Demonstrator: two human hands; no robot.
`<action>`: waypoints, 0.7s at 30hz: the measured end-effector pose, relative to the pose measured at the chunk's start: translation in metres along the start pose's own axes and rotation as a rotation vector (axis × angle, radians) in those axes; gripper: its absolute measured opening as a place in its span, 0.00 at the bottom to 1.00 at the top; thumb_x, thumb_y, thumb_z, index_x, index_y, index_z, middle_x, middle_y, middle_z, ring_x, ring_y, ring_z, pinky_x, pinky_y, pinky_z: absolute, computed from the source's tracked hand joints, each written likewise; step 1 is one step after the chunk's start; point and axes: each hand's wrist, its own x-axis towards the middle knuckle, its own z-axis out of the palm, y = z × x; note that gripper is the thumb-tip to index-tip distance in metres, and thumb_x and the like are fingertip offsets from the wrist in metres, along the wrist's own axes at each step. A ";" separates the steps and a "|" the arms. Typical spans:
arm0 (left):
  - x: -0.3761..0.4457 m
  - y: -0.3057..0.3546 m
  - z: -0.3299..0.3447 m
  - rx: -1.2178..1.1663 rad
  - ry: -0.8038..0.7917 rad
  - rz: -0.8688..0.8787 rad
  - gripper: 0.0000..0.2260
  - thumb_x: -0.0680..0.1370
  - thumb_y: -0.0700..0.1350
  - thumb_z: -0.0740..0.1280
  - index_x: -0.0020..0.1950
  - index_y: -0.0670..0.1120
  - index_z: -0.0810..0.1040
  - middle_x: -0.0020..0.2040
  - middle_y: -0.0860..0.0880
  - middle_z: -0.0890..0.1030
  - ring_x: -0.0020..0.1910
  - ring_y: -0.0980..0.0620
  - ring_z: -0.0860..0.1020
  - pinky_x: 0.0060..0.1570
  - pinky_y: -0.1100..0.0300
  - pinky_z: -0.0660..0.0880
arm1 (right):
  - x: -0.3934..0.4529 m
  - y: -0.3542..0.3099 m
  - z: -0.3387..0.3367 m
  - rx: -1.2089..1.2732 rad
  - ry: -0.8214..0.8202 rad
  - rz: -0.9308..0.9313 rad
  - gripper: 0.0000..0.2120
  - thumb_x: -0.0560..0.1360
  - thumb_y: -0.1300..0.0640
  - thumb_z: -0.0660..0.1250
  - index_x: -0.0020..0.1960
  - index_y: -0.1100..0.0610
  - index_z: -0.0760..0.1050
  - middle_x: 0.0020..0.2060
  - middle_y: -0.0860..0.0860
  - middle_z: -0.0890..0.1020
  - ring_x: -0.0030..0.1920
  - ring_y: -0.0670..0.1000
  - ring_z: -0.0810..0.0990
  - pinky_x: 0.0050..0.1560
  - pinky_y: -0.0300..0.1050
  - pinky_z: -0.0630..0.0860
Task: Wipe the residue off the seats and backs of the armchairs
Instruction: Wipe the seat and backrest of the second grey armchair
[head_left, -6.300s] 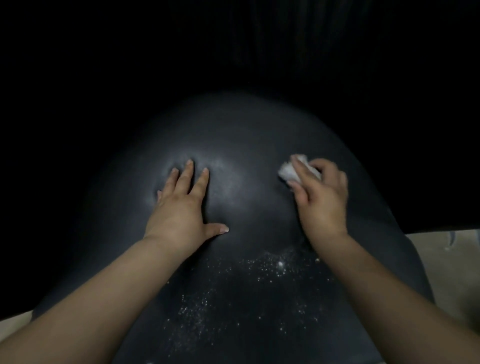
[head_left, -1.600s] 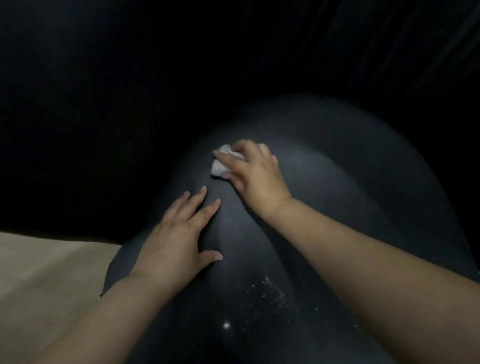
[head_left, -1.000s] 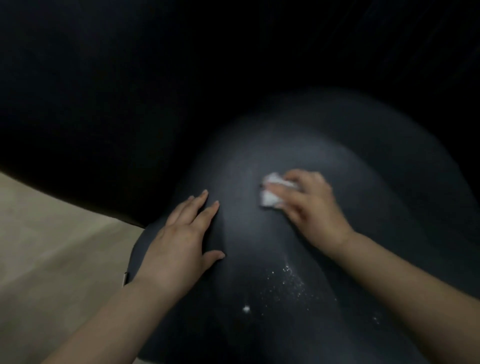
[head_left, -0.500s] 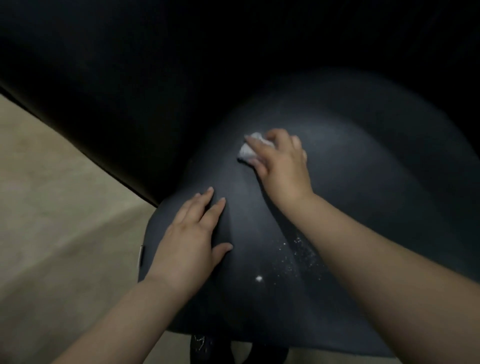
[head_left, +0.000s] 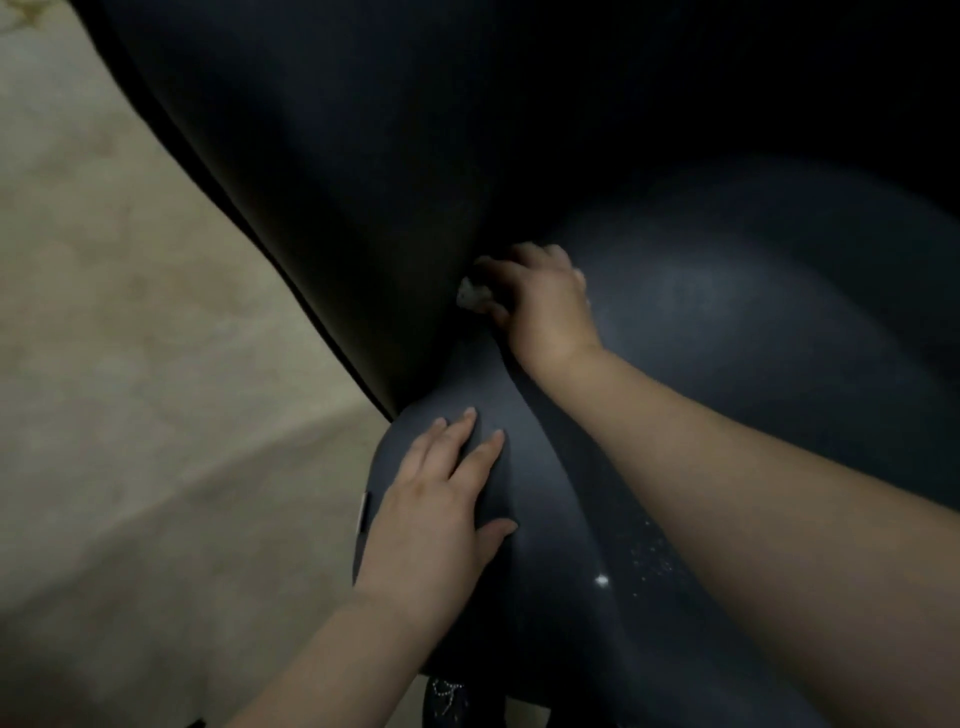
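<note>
Right hand (head_left: 545, 306) clamped on white wad (head_left: 474, 296) at seat (head_left: 753, 322)/backrest (head_left: 363, 182) junction. Left hand (head_left: 436, 509) flat, fingers apart, pressing seat edge. Residue specks (head_left: 647, 564) nearby.

At ten o'clock I see the armchair back (head_left: 363, 171) walling off my wiping hand (head_left: 545, 306); the seat (head_left: 753, 322) lies open toward three o'clock.

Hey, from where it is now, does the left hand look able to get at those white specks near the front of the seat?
Probably yes. The left hand lies flat on the seat, just left of the white specks, with bare seat between. The right forearm crosses above them, but the right hand holds the wipe farther back.
</note>
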 end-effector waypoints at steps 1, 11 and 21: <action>0.001 -0.003 0.000 0.002 0.001 0.004 0.36 0.74 0.60 0.68 0.78 0.60 0.54 0.79 0.57 0.50 0.77 0.54 0.47 0.68 0.67 0.35 | 0.002 -0.005 0.004 0.004 -0.011 -0.014 0.17 0.76 0.50 0.65 0.65 0.45 0.74 0.60 0.48 0.75 0.60 0.55 0.69 0.54 0.47 0.66; -0.008 -0.005 0.001 -0.008 -0.001 0.019 0.35 0.75 0.60 0.67 0.78 0.60 0.54 0.78 0.54 0.53 0.77 0.53 0.49 0.70 0.66 0.39 | -0.013 0.012 -0.019 0.023 -0.133 -0.232 0.16 0.72 0.53 0.72 0.59 0.52 0.80 0.52 0.59 0.78 0.53 0.64 0.72 0.51 0.54 0.70; -0.019 -0.005 0.009 0.054 -0.010 0.002 0.39 0.72 0.64 0.67 0.78 0.58 0.53 0.80 0.51 0.48 0.78 0.49 0.49 0.74 0.56 0.49 | -0.113 0.060 -0.052 0.045 -0.024 -0.176 0.14 0.71 0.54 0.73 0.56 0.53 0.82 0.49 0.60 0.77 0.47 0.63 0.74 0.48 0.57 0.74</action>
